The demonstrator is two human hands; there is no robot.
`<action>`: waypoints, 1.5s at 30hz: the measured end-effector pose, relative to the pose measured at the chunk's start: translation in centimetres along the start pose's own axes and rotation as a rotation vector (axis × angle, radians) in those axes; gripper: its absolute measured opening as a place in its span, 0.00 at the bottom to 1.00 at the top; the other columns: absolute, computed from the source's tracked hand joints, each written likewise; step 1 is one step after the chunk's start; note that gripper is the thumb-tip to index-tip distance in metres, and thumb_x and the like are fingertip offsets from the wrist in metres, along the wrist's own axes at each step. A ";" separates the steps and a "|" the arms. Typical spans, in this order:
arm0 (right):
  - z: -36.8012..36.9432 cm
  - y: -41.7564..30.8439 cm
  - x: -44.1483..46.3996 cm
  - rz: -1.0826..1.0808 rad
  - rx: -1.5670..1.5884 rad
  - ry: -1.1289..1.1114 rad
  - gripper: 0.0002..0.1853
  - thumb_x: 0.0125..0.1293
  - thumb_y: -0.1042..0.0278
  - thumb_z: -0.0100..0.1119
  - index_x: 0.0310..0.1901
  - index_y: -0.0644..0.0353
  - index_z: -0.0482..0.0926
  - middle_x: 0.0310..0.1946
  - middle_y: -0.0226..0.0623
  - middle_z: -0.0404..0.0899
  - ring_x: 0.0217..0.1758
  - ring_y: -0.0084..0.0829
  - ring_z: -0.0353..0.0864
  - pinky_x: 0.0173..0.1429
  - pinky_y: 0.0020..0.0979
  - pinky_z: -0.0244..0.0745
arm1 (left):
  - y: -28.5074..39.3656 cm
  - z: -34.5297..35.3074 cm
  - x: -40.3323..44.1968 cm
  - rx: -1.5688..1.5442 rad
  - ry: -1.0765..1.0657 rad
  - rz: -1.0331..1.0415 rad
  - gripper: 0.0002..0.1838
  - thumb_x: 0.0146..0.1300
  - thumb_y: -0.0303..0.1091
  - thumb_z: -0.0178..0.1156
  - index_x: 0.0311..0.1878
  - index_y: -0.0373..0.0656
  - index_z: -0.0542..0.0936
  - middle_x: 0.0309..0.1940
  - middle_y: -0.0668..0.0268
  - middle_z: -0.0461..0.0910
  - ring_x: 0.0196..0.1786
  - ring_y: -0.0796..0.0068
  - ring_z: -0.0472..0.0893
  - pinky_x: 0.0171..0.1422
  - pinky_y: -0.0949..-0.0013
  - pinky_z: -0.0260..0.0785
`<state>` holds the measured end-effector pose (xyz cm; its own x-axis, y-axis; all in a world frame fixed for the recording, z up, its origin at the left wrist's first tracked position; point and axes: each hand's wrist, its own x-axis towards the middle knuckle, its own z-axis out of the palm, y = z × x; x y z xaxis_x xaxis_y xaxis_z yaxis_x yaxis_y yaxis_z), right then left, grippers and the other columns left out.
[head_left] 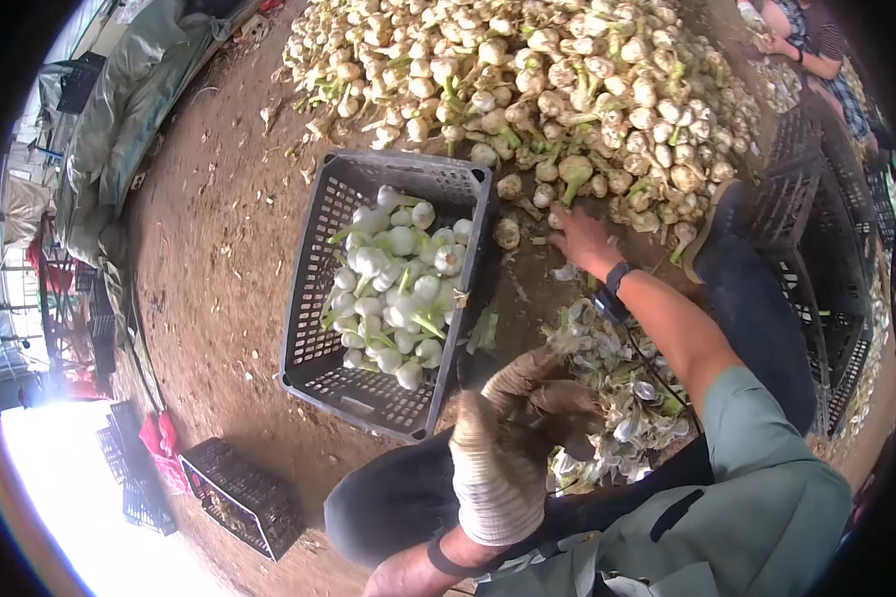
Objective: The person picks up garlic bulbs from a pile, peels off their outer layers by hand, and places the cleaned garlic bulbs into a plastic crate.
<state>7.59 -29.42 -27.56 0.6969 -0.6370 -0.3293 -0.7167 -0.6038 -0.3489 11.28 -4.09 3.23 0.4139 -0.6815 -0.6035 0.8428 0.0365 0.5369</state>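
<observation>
My right hand (582, 242), bare, with a dark band and watch at the wrist, reaches to the edge of a garlic heap (528, 75). Its fingers are closed at the green stem of a garlic bulb (574, 169) with dry, earthy skin. My left hand (513, 423) wears a cream glove with brown-stained fingers and hangs above my lap. Its fingers are smeared and partly turned away, so whatever they hold does not show. Between my hands and legs lies a pile of peeled garlic skins (632, 413). White, cleaned garlic bulbs (398, 284) with short green stems fill part of a black crate (368, 406).
More black crates stand on the right (826, 259), and one crate (244, 497) lies at the lower left. A covering sheet (134, 109) runs along the left side of the earthen floor (209, 259). Another person (816, 60) sits at the upper right.
</observation>
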 end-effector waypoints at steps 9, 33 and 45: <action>-2.8 -0.6 -8.8 -0.198 0.614 0.155 0.20 0.63 0.61 0.65 0.54 0.59 0.72 0.45 0.45 0.81 0.47 0.43 0.83 0.49 0.40 0.77 | -1.9 -1.7 1.0 0.104 -0.080 0.110 0.26 0.73 0.48 0.53 0.64 0.39 0.69 0.52 0.59 0.77 0.43 0.67 0.81 0.43 0.67 0.76; -18.9 -7.2 -26.3 -0.232 0.891 0.446 0.10 0.64 0.70 0.62 0.32 0.70 0.80 0.24 0.33 0.80 0.24 0.18 0.72 0.27 0.26 0.67 | -7.4 1.2 1.5 0.985 -0.132 0.733 0.32 0.56 0.27 0.72 0.64 0.35 0.71 0.47 0.62 0.82 0.46 0.78 0.80 0.52 0.73 0.75; -14.3 -6.4 -22.7 -0.273 1.321 0.513 0.10 0.65 0.71 0.55 0.44 0.65 0.80 0.25 0.24 0.76 0.25 0.13 0.68 0.27 0.23 0.63 | -7.5 1.8 3.1 1.265 -0.013 0.955 0.31 0.52 0.33 0.76 0.58 0.36 0.75 0.42 0.62 0.83 0.42 0.76 0.81 0.49 0.72 0.76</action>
<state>-3.98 -17.99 -5.33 0.5176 -0.8463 0.1256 0.1783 -0.0369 -0.9833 5.65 -7.85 -1.59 0.5934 -0.7710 0.2312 -0.5366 -0.1648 0.8276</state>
